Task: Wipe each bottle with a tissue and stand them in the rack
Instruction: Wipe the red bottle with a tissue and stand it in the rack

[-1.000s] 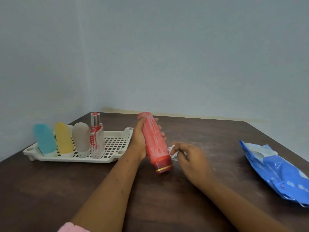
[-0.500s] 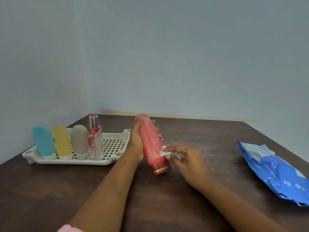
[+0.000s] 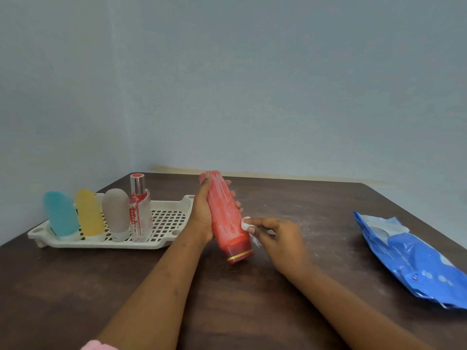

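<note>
While the left hand (image 3: 202, 218) wraps curled fingers round the red bottle (image 3: 225, 218) (cap end down, tilted, over the table (image 3: 303, 286)), the right hand (image 3: 280, 239) pinches a white tissue (image 3: 246, 223) against its lower side. White rack (image 3: 166, 223) to the left: teal, yellow, grey and clear bottles standing. Blue wipes pack (image 3: 414, 261) lies at right.

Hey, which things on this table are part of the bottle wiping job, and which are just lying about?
In the job: red bottle in left hand; tissue in right hand; white rack; teal bottle, yellow bottle, grey bottle, clear bottle standing in it.
Lying about: blue wipes pack, untouched.
</note>
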